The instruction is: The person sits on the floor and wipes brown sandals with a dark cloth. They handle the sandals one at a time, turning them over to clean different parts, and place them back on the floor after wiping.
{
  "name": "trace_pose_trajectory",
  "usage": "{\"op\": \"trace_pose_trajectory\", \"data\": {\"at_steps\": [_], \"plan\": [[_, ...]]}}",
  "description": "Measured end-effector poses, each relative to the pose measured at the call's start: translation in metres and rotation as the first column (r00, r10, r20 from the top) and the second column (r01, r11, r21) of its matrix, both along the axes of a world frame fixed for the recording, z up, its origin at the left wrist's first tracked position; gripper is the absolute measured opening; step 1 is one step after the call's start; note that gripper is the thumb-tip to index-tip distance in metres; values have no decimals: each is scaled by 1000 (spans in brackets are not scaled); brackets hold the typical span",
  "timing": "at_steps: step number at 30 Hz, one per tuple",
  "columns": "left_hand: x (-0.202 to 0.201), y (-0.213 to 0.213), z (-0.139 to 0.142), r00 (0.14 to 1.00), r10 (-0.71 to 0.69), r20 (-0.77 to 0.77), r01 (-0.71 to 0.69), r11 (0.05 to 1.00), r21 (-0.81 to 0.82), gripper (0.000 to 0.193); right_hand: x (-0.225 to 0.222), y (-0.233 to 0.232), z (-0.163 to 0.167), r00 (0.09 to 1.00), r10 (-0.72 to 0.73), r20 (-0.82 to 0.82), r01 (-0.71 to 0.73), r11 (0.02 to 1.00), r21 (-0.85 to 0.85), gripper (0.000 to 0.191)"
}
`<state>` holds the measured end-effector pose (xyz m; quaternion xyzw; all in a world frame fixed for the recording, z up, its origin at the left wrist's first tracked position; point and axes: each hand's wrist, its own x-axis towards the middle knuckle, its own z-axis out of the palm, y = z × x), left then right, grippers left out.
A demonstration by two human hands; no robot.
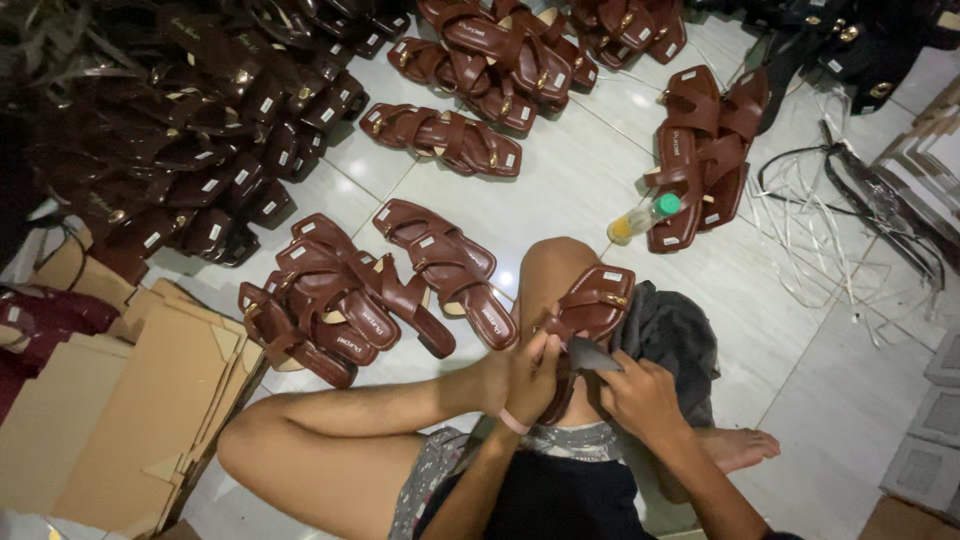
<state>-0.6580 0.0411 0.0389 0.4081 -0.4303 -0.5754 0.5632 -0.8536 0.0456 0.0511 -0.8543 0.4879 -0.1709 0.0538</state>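
left hand: gripping brown sandal on knee
right hand: pinching dark insert
floor: bearing sandal pairs

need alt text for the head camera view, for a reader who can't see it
A person seated on a white tiled floor holds a brown sandal over one knee, left hand and right hand both at its heel end. Many matching brown sandals lie around, with flattened cardboard at left and a small bottle nearby.

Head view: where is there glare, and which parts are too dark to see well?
Head view: glare on the white floor tiles beside the knee; the sandal pile at upper left is dark, detail lost; the hands and the held sandal are evenly lit and sharp.
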Motion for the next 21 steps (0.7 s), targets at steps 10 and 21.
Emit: {"op": "trace_pose_trajectory", "data": {"at_steps": [10,21], "plan": [[-4,13,-18,989,-56,-138,74,988,133,46,-4,7,2,1000,29,-11,-29,999,-18,25],[-4,14,-15,969,-97,-226,144,969,201,53,-8,7,2,999,47,2,-47,997,-63,30]]}}
